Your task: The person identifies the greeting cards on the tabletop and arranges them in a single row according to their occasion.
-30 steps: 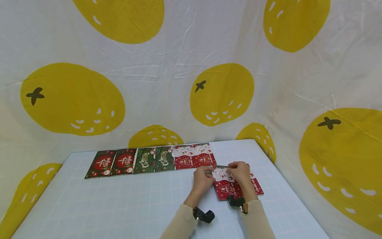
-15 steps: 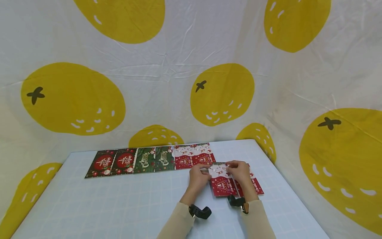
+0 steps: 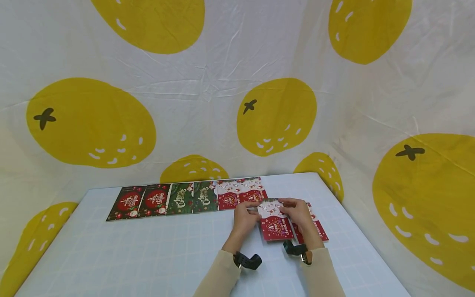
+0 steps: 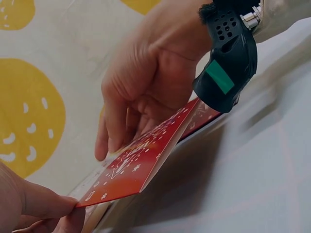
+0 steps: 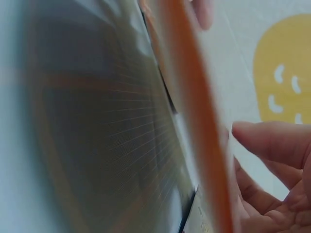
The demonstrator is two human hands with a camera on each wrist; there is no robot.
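Observation:
A red-and-white Christmas card is held up between both hands over the right part of the table. My left hand pinches its left edge between thumb and fingers. My right hand grips its upper right side, thumb on the printed front. In the left wrist view the card is tilted, its lower edge raised above the table. Beneath and to the right, another red-and-white card lies partly hidden by my right hand. Blurred and close, the held card crosses the right wrist view edge-on.
A row of cards lies along the back of the table: two dark red cards, two green cards and two red-and-white cards. A white curtain with yellow fruit prints hangs behind and beside the table.
The held card has shifted up and left, away from the card beneath, exposing more of it. My left hand has moved slightly left with it; the right hand has barely moved.

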